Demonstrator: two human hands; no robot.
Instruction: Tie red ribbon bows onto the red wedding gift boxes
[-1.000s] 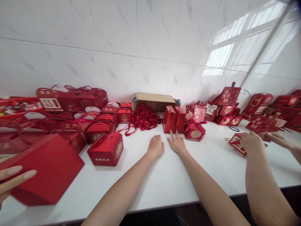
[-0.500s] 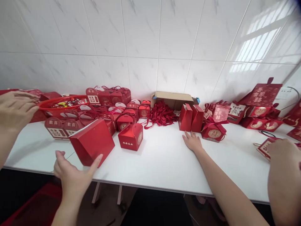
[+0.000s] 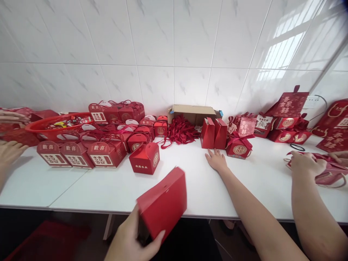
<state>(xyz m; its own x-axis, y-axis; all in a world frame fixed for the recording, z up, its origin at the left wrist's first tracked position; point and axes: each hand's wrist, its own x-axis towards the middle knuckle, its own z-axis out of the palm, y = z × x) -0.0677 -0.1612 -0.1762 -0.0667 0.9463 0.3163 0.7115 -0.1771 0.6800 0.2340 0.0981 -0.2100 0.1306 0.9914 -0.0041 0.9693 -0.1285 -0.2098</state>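
My left hand is closed around a tilted red paper box at the table's front edge, thumb on its near face. My right hand lies flat on the tabletop with its fingers stretched out. Its fingertips are at the foot of two upright red boxes; whether they touch is unclear. Just right of these stands a red box with a ribbon bow and gold emblem. A small red box with an open top sits beyond the held box.
Rows of red candy boxes and a red basin of sweets fill the left. Red ribbons spill from a cardboard box. Co-workers' hands are at far left and at right, on a red gift box.
My left hand has closed on the red box and carried it right and towards me. My right hand stays by the two upright boxes. The co-worker's hand at left has lowered.
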